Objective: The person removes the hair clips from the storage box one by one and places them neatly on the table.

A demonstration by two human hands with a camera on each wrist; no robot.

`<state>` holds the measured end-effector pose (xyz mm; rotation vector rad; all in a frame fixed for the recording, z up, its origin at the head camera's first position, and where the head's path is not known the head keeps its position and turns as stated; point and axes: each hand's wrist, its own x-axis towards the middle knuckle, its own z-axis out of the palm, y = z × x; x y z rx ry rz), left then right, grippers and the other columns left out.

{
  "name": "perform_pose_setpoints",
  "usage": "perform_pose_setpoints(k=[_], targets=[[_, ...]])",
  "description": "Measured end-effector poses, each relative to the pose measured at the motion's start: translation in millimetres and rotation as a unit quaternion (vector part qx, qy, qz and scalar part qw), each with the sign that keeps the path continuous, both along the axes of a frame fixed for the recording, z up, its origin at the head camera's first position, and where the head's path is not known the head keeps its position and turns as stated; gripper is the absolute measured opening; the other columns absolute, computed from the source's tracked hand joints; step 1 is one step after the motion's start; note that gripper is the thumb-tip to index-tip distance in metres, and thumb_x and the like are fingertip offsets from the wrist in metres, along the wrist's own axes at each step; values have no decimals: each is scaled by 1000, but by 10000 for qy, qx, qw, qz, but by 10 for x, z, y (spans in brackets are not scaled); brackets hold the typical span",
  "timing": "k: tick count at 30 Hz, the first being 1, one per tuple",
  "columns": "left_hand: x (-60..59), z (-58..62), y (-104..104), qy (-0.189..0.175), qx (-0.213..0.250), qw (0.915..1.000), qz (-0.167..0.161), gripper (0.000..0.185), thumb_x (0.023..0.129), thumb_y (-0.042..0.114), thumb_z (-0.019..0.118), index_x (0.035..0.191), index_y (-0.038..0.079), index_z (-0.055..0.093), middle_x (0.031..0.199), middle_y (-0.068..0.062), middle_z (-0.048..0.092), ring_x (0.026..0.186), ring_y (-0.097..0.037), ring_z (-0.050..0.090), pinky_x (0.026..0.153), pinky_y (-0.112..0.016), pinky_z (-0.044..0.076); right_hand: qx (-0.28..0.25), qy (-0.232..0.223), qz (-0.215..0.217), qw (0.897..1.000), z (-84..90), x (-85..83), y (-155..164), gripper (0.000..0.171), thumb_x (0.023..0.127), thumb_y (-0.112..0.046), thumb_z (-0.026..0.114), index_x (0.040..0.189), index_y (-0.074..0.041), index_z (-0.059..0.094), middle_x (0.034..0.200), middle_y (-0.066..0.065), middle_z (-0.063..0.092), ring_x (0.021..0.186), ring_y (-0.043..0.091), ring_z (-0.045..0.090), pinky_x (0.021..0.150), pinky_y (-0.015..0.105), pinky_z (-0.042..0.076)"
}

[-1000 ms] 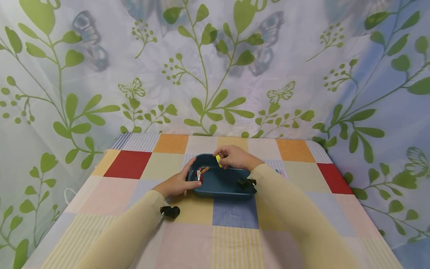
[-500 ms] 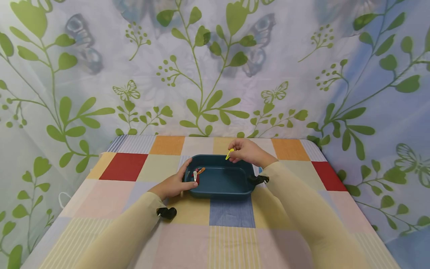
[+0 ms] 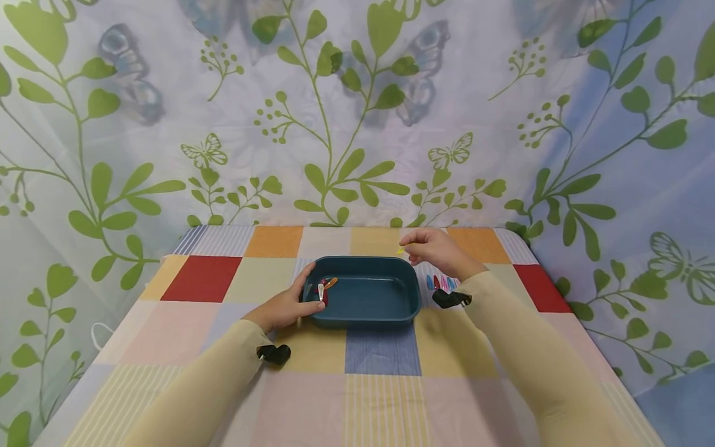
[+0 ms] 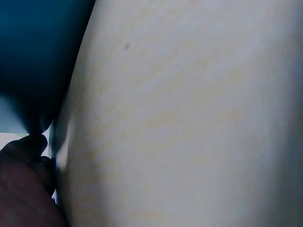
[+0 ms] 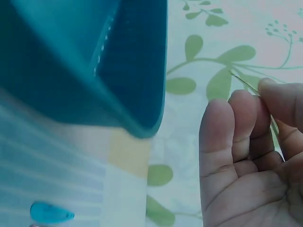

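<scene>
The person has a dark teal rectangular plastic tray [image 3: 365,301] sitting on a worktop covered with a pastel checked cloth [image 3: 385,397], so everything below is placed off that tray.

The left hand [image 3: 287,305] rests against the tray's left end, thumb lying along the rim and fingers relaxed, not wrapped round anything. It looks like it's just steadying the tray. Inside the tray at that same left end sit a few small snap hair clips [image 3: 324,287]: one silvery, one orange, something red underneath.

The right hand [image 3: 432,248] hovers past the tray's far right corner, its grip pinched shut on a thin yellow hair clip [image 3: 400,251] between thumb and fingertips. The right wrist view shows the clip edge-on [image 5: 251,87], so it's a light pinch near one end. Just to the right of the tray lies a row of coloured teardrop-shaped clips [image 3: 441,282], blue and pink ones, flat on the cloth.

My take on doing this bit well: the clip is tiny and slippery, so the pinch should stay firm, the clip should go down flat on the cloth next to the row rather than get dropped, and the left hand should stay planted so the tray doesn't skate.
</scene>
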<state>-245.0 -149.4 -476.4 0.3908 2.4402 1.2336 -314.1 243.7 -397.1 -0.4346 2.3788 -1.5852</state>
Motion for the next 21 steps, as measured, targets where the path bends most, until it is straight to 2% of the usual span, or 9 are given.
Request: perform_pose_setpoints(k=[2,7,15,17,21], targets=[[0,5,2,-1,2,10000,6,101,96,49,72,167,50,0,178,-11,7,158,-45,26,122,-69,28,-90,-60,-28,9999,-1,16,61,32,105,-10,63,128,12,64,92,5,67,77,15,64,80,29,61],[-2,8,0,-15,-26,10000,6,101,96,49,72,167,50,0,178,-12,8,158,-46,26,122,-69,28,-110,-104,-143,9998,-6,59,208,33,106,-9,59,128,15,63,86,0,64,77,12,63,79,26,60],[-26,-28,-16,-29,-22,10000,12,101,96,50,73,166,51,0,178,-10,6,159,-45,22,122,-70,26,-242,-159,-362,9989,-10,109,401,40,108,-13,58,134,17,59,93,-5,70,84,10,68,83,21,59],[-35,-37,-20,-31,-21,10000,0,101,96,51,73,166,52,0,178,-10,5,159,-45,22,122,-70,26,-239,-142,-396,9988,-13,121,440,40,109,-13,55,136,17,58,101,-2,71,87,10,68,84,21,59],[-48,-43,-19,-26,-43,10000,-6,101,96,50,72,166,52,-1,178,-10,6,159,-45,23,122,-71,26,-179,-214,-474,9985,-43,127,532,41,111,-10,45,142,14,56,131,20,66,93,9,67,87,20,58]])
